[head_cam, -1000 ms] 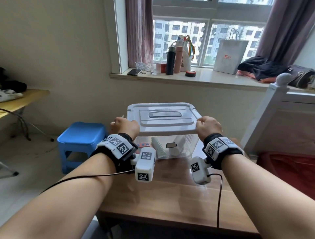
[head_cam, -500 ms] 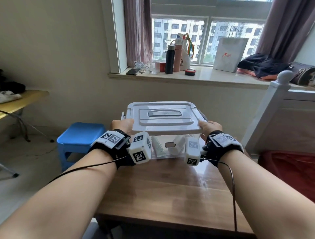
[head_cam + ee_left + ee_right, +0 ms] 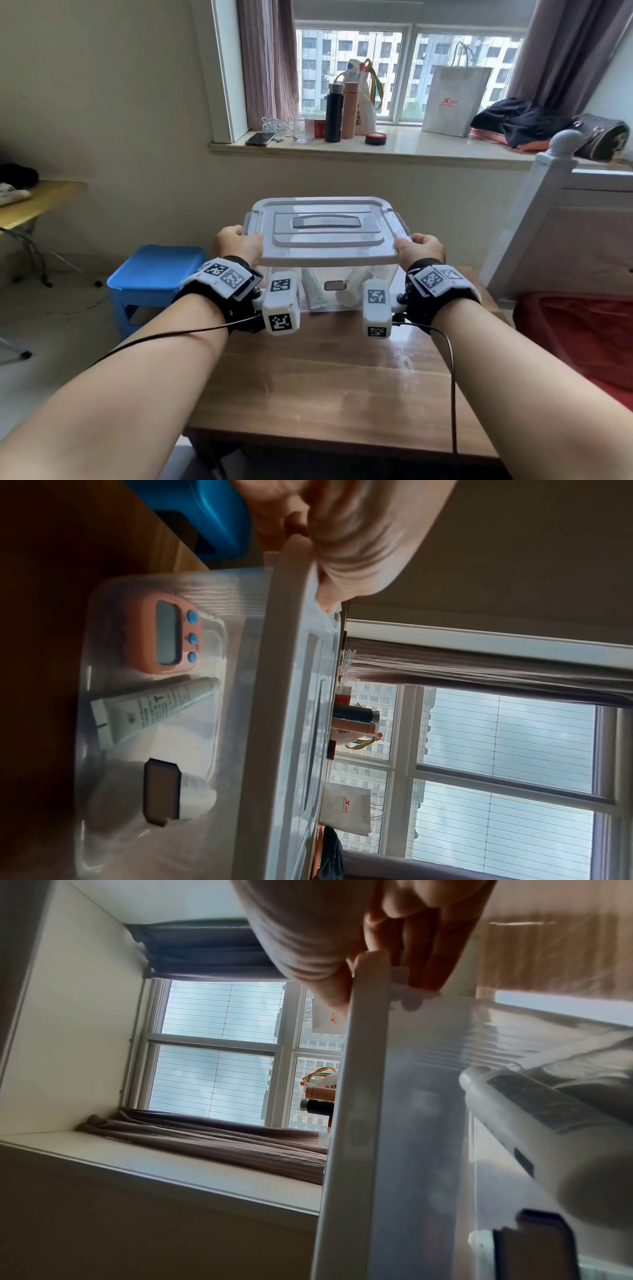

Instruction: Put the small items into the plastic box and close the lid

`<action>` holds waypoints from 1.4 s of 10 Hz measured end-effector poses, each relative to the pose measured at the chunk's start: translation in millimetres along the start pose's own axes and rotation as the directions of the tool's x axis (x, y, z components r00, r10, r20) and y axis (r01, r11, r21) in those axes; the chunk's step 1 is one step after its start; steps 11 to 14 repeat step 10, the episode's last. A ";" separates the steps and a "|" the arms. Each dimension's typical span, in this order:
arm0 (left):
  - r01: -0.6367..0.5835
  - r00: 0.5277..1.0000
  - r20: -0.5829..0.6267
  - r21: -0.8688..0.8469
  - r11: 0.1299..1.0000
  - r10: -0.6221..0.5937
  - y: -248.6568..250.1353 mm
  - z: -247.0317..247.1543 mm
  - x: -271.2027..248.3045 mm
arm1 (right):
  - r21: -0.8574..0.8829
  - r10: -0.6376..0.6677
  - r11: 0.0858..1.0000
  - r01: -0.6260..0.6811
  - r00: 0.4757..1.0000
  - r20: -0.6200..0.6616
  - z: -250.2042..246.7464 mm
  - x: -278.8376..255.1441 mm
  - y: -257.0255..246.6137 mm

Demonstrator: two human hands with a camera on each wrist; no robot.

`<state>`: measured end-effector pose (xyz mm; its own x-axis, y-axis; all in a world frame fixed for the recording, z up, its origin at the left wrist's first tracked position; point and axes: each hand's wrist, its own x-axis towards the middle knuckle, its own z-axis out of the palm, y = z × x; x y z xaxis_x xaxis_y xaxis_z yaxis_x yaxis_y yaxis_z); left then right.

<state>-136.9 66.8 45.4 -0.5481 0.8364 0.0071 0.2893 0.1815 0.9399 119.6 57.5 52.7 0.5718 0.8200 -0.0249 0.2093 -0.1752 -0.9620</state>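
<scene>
- While the clear plastic storage box (image 3: 342, 287) stands at the 12 o'clock end of the brown wooden table (image 3: 329, 394), its pale grey lid with a recessed handle (image 3: 325, 233) lies across the box's top rim.
- At the lid's 9 o'clock edge the left hand (image 3: 238, 245) grips the rim, thumb on top and fingers (image 3: 274, 523) curled under the lip.
- At the 3 o'clock edge the right hand (image 3: 419, 248) grips the lid likewise, thumb above and fingers (image 3: 421, 955) hooked beneath the rim.
- Through the clear wall lie an orange digital timer with blue buttons (image 3: 164, 637), a white and green tube (image 3: 150, 710) beside it, and a white cylindrical bottle (image 3: 555, 1123) toward 3 o'clock.
- Whether the lid's side latches are fastened cannot be told.
- Bare tabletop runs from the box to the 6 o'clock edge.
- A blue plastic stool (image 3: 154, 274) stands just off the table's 9 o'clock edge.
- A white bed frame post (image 3: 548, 192) rises close beyond the 3 o'clock edge.
- A beige wall under the window sill (image 3: 376, 150) closes off 12 o'clock behind the box.
</scene>
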 end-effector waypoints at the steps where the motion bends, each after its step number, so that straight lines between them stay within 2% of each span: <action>1: -0.017 1.000 0.006 0.006 1.000 0.017 5.7 -2.8 -7.4 | -0.053 -0.058 0.997 0.056 0.998 -0.029 0.4 -3.2 -1.5; 2: -0.045 0.999 0.014 0.033 0.998 0.045 9.1 -4.5 -8.5 | -0.096 -0.096 0.991 0.092 0.995 -0.039 -1.2 -6.4 -2.5; 4: -0.124 0.992 0.050 0.208 0.970 0.116 11.0 -5.0 -5.1 | -0.171 -0.136 0.977 0.129 0.990 -0.029 -6.1 -11.2 -2.0; 7: -0.157 0.985 0.111 0.223 0.962 0.135 19.8 13.8 -20.0 | -0.186 -0.121 0.976 0.111 0.992 -0.043 -29.4 -8.6 1.1; 9: -0.147 0.984 0.132 0.230 0.962 0.119 16.6 20.0 -21.5 | -0.225 -0.156 0.961 0.161 0.987 0.042 -34.9 -5.9 6.5; 10: -0.163 0.976 0.183 0.253 0.954 0.118 15.3 17.2 -23.2 | -0.172 -0.158 0.973 0.155 0.987 -0.003 -37.2 1.5 6.6; 14: -0.163 0.976 0.183 0.253 0.954 0.118 15.3 17.2 -23.2 | -0.172 -0.158 0.973 0.155 0.987 -0.003 -37.2 1.5 6.6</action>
